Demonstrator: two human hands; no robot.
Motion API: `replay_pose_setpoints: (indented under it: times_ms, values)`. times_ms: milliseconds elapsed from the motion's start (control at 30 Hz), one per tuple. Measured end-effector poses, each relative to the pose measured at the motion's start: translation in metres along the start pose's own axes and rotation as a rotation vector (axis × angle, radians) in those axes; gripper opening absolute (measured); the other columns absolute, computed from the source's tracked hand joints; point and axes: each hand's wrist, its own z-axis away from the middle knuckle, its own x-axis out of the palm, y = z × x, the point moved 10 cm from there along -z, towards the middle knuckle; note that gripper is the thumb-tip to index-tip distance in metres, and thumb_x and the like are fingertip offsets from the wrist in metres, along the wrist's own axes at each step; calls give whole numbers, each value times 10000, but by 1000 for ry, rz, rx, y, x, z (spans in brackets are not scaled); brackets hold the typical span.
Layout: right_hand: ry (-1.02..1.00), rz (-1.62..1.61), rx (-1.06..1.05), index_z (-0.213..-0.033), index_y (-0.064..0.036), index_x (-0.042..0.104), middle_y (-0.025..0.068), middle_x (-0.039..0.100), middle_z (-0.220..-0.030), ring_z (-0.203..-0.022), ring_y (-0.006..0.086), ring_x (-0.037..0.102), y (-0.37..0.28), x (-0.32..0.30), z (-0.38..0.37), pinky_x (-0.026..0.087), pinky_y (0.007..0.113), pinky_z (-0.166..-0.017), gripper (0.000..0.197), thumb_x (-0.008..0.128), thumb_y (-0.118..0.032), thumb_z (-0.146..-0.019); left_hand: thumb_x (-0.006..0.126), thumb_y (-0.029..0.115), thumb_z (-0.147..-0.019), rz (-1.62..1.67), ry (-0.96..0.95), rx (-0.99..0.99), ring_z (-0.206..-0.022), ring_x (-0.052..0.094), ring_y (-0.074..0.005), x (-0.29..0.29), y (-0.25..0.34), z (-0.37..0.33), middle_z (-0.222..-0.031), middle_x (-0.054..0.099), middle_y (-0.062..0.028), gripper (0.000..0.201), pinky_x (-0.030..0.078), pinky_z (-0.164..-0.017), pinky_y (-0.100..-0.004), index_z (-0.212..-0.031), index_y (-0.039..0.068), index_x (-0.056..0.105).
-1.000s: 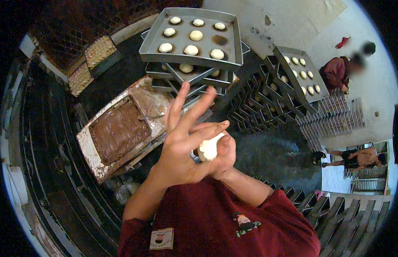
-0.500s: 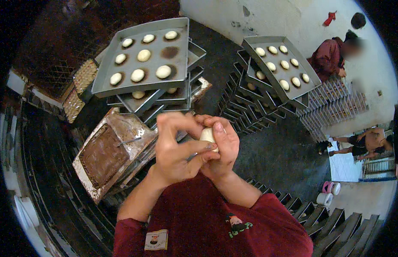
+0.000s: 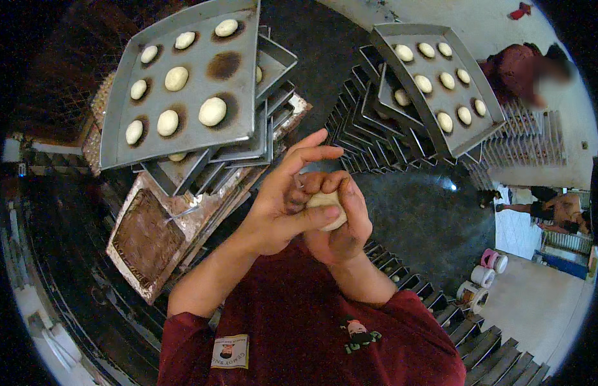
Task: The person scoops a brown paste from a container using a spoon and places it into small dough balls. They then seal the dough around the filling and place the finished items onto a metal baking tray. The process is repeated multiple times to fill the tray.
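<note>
Uncurled since half a second ago, from a pinch into a loose fan: bare left hand (image 3: 283, 206), with fingers pointing up and away, thumb laid across the smooth, rounded, off-white lump of dough (image 3: 323, 201). Shifted in view too, likely through a turn of the head: square grey metal tray (image 3: 195, 140) with eight pale, round dough balls (image 3: 177, 78), now larger and farther left.

Cupped around the right side of the lump: bare right hand (image 3: 355, 225), with fingers bent over its upper edge. Cannot tell how hard pressed from either side. Lump held up between both hands, in front of the plain maroon shirt (image 3: 292, 328), apart from every tray.

Could thin or split the dough at one spot, through too much push from the left thumb. Could drop it, through slackening of the right-hand curl, given so little grip from the spread left fingers. Could smudge it as well, given dark marks on the right hand, perhaps brown paste.

Edges to mind: raised wall of the grey tray, up and left of the left fingers; jutting corners of the stack underneath; to the right, a second grey metal tray with nine dough balls (image 3: 435, 65) on a zigzag stack. Widest room for moving: dark, smooth floor (image 3: 418, 212) right of the right hand. Less room leftward, beside the rectangular pan of brown paste (image 3: 149, 235).
</note>
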Motion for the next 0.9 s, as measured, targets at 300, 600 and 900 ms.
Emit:
replay_pose_setpoints:
  times_ms: [300,600,900]
  values:
    - [234,403,-30,-1050,13,643,199,671,-1160,-1125,371,670,62,22,-117,552,477,-981,273,579,-252,-1038,789,224,-866,-460,471,357,-1361,489,-289,-243,101,17,-1485,481,-197,561,406,-1113,-423,-1332,6,567]
    - [-320,2068,-395,-1177,43,688,243,677,-1267,-1211,397,645,145,87,-298,525,401,-1014,293,703,-133,-944,774,136,-839,-489,266,368,-1096,639,-306,-310,128,9,-1187,652,-210,377,494,-988,-408,-1153,-24,640]
    - [-459,2495,-190,-1553,38,345,310,289,-1619,-1499,519,264,202,62,-313,260,633,-1199,840,567,-533,-978,798,103,-819,-267,173,345,-1040,665,-294,-317,122,13,-1154,668,-207,330,523,-935,-378,-1088,-34,664]
